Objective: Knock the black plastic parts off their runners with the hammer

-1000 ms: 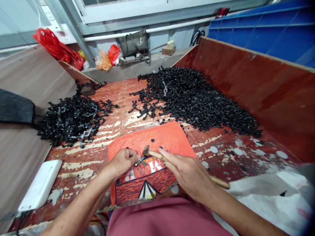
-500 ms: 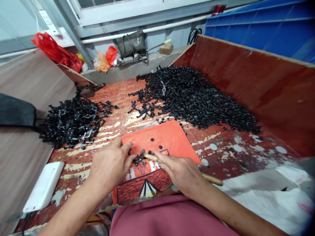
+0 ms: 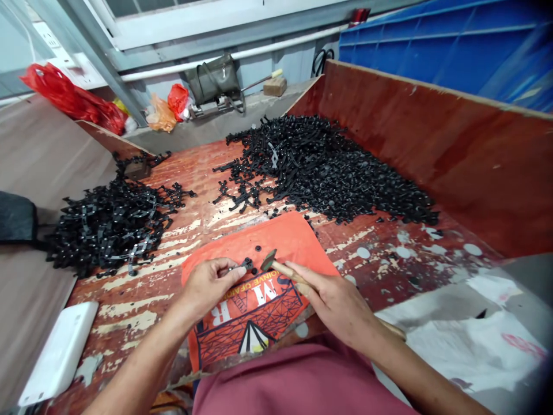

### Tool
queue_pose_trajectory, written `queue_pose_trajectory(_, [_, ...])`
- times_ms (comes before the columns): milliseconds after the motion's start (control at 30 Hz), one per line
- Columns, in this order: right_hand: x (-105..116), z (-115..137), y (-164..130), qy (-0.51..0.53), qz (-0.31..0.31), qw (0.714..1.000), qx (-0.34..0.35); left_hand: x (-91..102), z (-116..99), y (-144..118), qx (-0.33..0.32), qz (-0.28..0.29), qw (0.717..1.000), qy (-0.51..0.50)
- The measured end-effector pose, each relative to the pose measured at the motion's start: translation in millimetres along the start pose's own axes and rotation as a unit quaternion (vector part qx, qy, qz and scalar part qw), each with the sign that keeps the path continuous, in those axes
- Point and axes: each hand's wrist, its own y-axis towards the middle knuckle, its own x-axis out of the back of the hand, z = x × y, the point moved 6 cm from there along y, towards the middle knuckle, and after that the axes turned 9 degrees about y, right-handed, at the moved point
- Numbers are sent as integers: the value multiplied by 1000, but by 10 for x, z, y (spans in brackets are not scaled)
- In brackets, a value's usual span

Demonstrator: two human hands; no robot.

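My right hand (image 3: 334, 300) grips a small wooden-handled hammer (image 3: 279, 266), its head raised just above an orange printed cloth (image 3: 276, 239). My left hand (image 3: 209, 282) pinches a small black plastic part (image 3: 247, 264) against that cloth, right beside the hammer head. A few loose black round pieces lie on the cloth near the part.
A big heap of black plastic parts (image 3: 328, 167) fills the far middle of the worn red board (image 3: 207, 167). A second pile of black parts (image 3: 103, 222) sits at the left. A white slab-like device (image 3: 58, 354) lies near left. A tall red wall (image 3: 432, 144) borders the right.
The hammer head has lifted off the black part and moved a little right. My left hand drew back, now pinching the part with its fingertips. The camera view shifted slightly.
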Motion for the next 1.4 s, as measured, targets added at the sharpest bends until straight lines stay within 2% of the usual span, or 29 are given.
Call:
queue_pose_trajectory(100, [-11, 1, -5, -30, -14, 999, 7, -58, 93, 65, 18, -26, 1000, 1])
queue_pose_trajectory(200, [-14, -3, 3, -44, -12, 999, 9, -83, 162, 90, 5, -36, 999, 32])
queue_pose_trajectory(333, [-19, -2, 8, -52, -10, 999, 8, -83, 155, 85, -22, -65, 992, 103])
queue_pose_trajectory(500, [-7, 10, 15, -12, 2, 1000, -11, -67, 125, 52, -33, -82, 989, 122])
queue_pose_trajectory(633, [40, 118, 133, 35, -10, 999, -17, -27, 16, -32, -47, -84, 994, 44])
queue_pose_trajectory(767, [3, 352, 338, 123, -14, 992, 11, -115, -155, -125, -52, -45, 993, -91])
queue_pose_trajectory(867, [-68, 453, 424, 160, 1, 987, 22, -127, -172, -168, -51, -71, 986, -144])
queue_pose_trajectory(967, [-82, 404, 403, 151, 0, 988, 12, -86, -62, -164, -46, -90, 989, -110])
queue_pose_trajectory(1133, [-80, 170, 246, 128, 14, 991, -29, -75, 114, -75, -58, -67, 995, -46])
queue_pose_trajectory(1267, [-89, 28, 151, 78, 4, 995, -57, -122, 81, -22, -69, -75, 995, -21])
queue_pose_trajectory(1400, [-109, -25, 123, 48, 10, 997, -64, -123, -56, -50, -56, -102, 990, 85])
